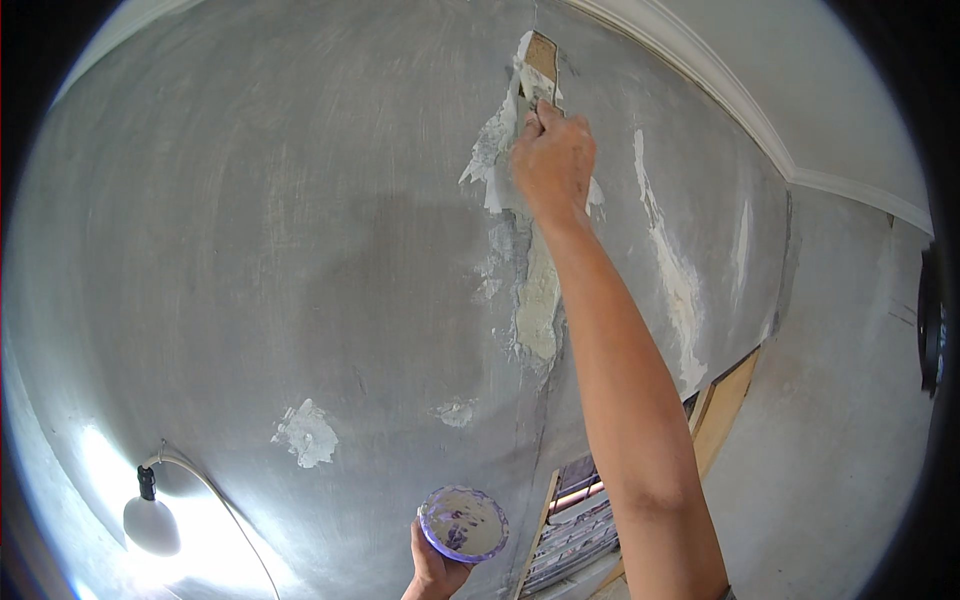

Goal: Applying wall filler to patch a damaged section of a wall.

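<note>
While our right hand (553, 160) reaches up toward twelve o'clock, its fingers are curled tight around a putty knife (541, 62), whose blade presses flat against the wall (250, 230). We see the blade's tan face at the top of a ragged white patch of filler (497, 140), with the hand just below it and touching that patch. Our right forearm runs down from the hand toward five o'clock and leaves the view at the lower edge.

At six o'clock our left hand (432, 572) cups a small bowl (463, 523) from beneath, fingers closed around its base. We see a purple rim and white filler smeared inside. The bowl sits well apart from the knife.

Below the right hand a pale strip of filler (538, 300) runs down the grey wall. At three o'clock from it lies a long white streak (672, 270). A smaller white spot (307, 434) shows at seven o'clock. A lamp (150, 515) glows at eight o'clock, near the lower left rim. White moulding (740, 105) crosses at one o'clock.
</note>
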`<state>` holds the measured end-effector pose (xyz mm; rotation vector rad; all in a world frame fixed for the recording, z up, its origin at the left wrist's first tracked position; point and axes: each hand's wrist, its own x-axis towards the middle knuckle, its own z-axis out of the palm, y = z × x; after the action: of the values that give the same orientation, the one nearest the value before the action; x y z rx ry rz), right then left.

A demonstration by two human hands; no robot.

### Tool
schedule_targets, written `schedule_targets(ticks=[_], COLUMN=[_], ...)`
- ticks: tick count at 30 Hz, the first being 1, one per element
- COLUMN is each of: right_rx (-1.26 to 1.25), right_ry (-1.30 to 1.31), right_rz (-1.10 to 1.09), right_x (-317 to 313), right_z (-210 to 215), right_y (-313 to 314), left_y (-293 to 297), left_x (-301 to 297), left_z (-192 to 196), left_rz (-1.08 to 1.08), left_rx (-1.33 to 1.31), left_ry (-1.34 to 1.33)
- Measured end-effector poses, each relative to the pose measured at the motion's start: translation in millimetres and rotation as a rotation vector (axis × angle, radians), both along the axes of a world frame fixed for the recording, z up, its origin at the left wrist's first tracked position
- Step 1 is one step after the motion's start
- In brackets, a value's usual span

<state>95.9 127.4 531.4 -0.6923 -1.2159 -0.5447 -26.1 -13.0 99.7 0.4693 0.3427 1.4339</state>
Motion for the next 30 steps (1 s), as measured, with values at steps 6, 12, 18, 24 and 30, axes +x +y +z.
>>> schedule_targets(ticks=[6, 12, 18, 24, 30], right_rx=[-0.058, -0.064, -0.014, -0.037, -0.03], right_ry=[-0.053, -0.128, -0.198, -0.159, -0.224], right_rz=[-0.144, -0.227, -0.2, -0.066, -0.237], right_x=[-22.9, -46.0, -63.5, -36.8, -4.4], right_z=[6.1, -10.5, -45.5, -35.8, 13.2], right_y=[17.2, 0.8, -12.7, -22.2, -25.7], left_y=[0.6, 1.5, 1.9, -7.0, -8.1], left_x=[-9.6, -9.8, 1.4, -5.2, -19.6], left_z=[-0.4, 1.5, 4.8, 1.9, -5.2], left_rz=[0.04, 0.016, -0.002, 0.014, 0.061], left_rx=[-0.029, -0.004, 0.001, 0.01, -0.031], left_ry=[-0.019, -0.002, -0.009, -0.036, -0.042])
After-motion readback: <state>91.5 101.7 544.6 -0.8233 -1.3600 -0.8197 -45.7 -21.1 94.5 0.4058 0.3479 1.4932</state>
